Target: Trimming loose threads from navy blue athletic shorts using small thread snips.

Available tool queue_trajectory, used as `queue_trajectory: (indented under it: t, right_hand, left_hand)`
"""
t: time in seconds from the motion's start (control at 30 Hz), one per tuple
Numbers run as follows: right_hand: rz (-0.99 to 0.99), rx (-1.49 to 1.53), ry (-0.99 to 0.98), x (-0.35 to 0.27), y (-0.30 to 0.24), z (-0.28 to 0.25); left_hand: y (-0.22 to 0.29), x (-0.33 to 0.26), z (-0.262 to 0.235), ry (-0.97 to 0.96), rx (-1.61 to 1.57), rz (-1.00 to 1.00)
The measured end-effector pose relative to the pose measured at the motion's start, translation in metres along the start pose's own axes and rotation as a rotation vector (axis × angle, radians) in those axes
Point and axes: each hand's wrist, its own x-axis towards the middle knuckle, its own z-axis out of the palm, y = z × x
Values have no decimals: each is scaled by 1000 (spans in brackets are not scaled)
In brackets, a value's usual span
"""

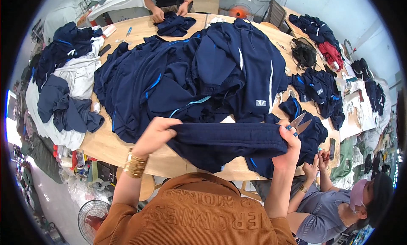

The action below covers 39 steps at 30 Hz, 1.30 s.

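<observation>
While the left hand [153, 135] grips the left end of a folded navy garment [224, 141] at the table's near edge, the right hand [289, 145] clamps its right end with thread snips [299, 123], apparently mid-inspection; trimming stray threads likely follows.

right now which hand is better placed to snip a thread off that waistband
Right hand: it already carries the thread snips, blades open above the navy waistband. The left hand only grips the band's other end, bare of tools.

We note a wooden desk [106, 145] carrying a heap of navy garments [186, 71], with white cloth [80, 77] at its left edge.
</observation>
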Motion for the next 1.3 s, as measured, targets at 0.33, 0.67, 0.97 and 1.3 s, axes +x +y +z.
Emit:
queue_trajectory:
  t: [0.33,0.67,0.97,1.3]
  right_hand:
    - [-58,-124,6,-8,-3,-3]
    - [164,-330,-258,-9,17,44]
    - [86,-501,-148,-15,22,30]
    - [-572,-1130,-324,-16,34,39]
  left_hand:
    - [12,-14,-31,143,-154,-51]
    - [24,29,50,-377,-186,112]
    - [29,25,61,-235,-127,268]
    - [19,22,63,-201,-166,187]
